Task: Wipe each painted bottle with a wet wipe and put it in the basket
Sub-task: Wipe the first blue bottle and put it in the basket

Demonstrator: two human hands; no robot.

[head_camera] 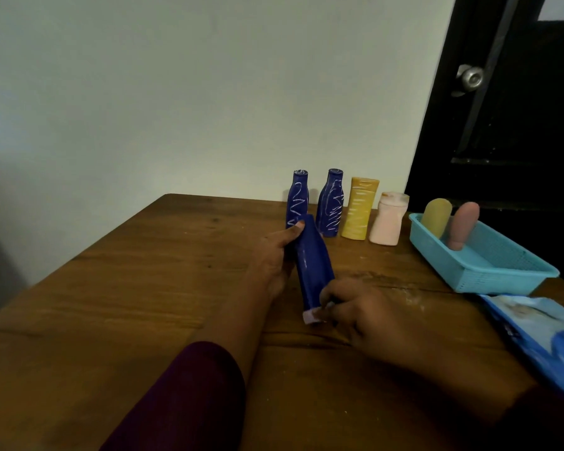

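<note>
My left hand [274, 255] grips a dark blue bottle [315, 262] by its upper part, tilted over the wooden table [144, 288]. My right hand [365, 314] presses a pale wet wipe [311, 317] against the bottle's lower end. Against the wall stand two blue bottles with white scribbles [297, 198] [331, 203], a yellow bottle [360, 208] and a pale pink bottle [388, 219]. The light blue basket [502, 275] at the right holds a yellowish bottle [437, 216] and a pinkish one [463, 224].
A blue wet wipe pack [544, 333] lies at the table's right edge, in front of the basket. A dark door with a round knob [471, 76] stands behind the basket. A plain wall runs along the table's far edge.
</note>
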